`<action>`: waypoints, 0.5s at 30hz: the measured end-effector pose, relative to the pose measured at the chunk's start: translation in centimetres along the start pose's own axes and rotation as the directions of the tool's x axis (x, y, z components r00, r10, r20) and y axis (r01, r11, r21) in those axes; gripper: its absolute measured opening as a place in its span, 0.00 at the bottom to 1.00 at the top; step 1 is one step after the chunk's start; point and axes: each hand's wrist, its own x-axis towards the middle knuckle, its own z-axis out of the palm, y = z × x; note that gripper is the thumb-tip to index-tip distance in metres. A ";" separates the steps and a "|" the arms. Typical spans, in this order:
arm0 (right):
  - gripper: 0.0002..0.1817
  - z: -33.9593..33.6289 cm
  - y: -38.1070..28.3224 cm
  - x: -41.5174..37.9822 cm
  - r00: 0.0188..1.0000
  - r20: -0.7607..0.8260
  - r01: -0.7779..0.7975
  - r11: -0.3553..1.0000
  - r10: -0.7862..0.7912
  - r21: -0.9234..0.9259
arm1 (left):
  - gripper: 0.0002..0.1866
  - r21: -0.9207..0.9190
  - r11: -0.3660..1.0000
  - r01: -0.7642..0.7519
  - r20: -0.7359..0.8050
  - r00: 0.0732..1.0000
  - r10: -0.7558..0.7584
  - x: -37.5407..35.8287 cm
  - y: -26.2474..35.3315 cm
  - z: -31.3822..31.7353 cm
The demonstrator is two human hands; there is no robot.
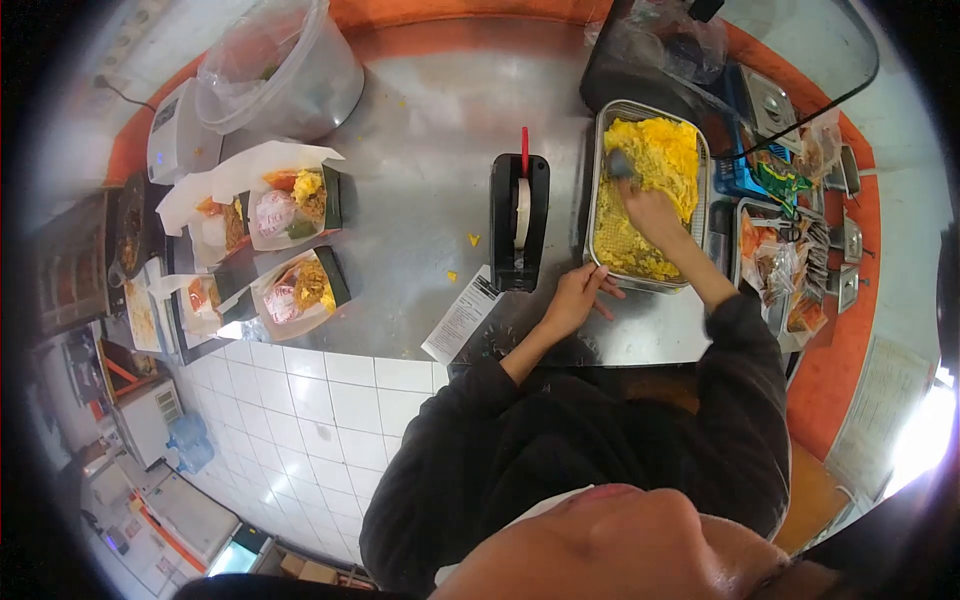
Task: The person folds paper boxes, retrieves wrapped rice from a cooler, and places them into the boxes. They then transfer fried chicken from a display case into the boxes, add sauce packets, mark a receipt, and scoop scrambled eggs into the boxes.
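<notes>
While my right hand (650,208) grips a spoon (622,165) in the yellow food's tray (600,215), left hand (578,295) rests loosely curled beside it; the paper slip's (460,318) print is unreadable.

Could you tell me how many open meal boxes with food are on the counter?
3, all at the counter's left end: one farthest back, one just left of it, and one nearest the tiled edge. A fourth may be partly hidden further left.
</notes>
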 end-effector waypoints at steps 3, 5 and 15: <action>0.13 -0.8 -1.1 -4.1 0.996 -0.074 0.062 0.949 -0.041 0.308 | 0.18 0.016 1.000 0.000 0.008 1.000 0.000 -0.3 0.4 0.2; 0.12 -1.1 -1.2 -5.4 0.991 -0.084 -0.040 0.845 0.100 0.534 | 0.17 -0.016 1.000 0.016 0.037 0.999 -0.015 0.0 0.1 -0.1; 0.10 -2.7 -2.1 -7.4 0.772 0.274 -0.097 -0.320 0.573 0.942 | 0.21 0.059 0.995 0.078 0.152 0.985 -0.086 -3.3 1.7 -2.5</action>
